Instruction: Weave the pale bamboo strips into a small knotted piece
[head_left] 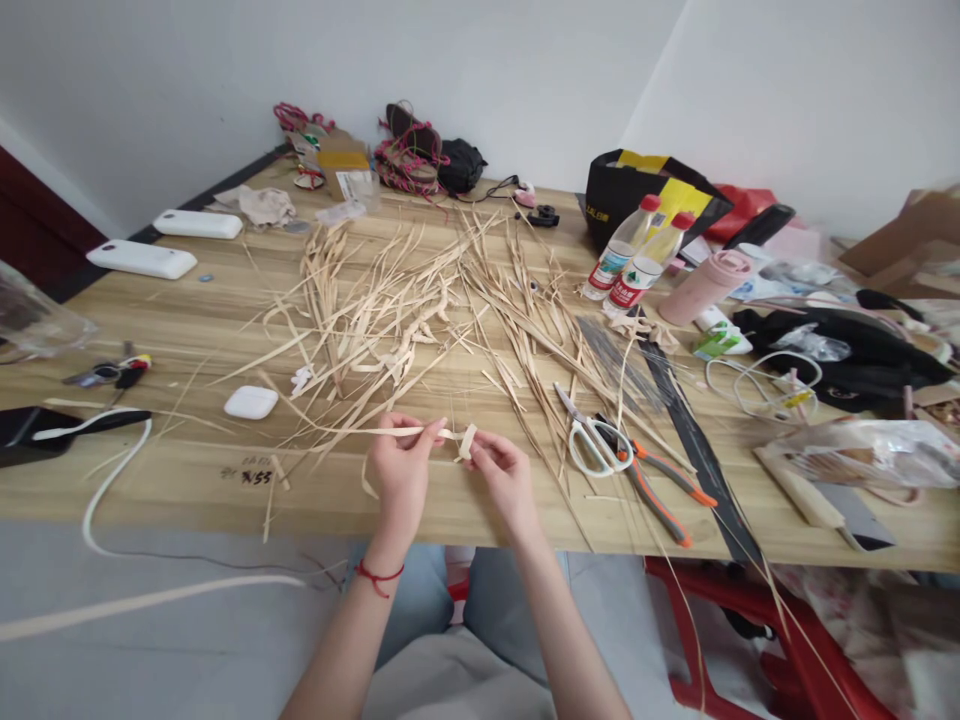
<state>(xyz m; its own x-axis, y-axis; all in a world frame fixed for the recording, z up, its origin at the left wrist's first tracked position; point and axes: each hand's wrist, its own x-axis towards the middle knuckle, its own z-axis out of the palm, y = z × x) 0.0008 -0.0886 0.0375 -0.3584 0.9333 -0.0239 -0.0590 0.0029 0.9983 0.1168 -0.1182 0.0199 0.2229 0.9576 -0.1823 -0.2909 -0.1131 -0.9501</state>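
Pinched between both hands, the pale strip [420, 432] sits just above the near table [187, 330] edge: left hand [401, 470] closed on its middle, right hand [504, 475] on the curled end. It looks light, thin, springy, likely to crease; gripping flat faces suits it. Loose strips [390, 300], scissors [596, 445] and pliers [660, 490] clutter the wood.

A craft workroom: wooden table [187, 320] strewn with straw strips [390, 310], scissors [596, 440], pliers [660, 490].

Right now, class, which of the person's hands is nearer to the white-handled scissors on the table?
Right. The right hand is just left of the scissors; the left hand is farther left, beyond it.
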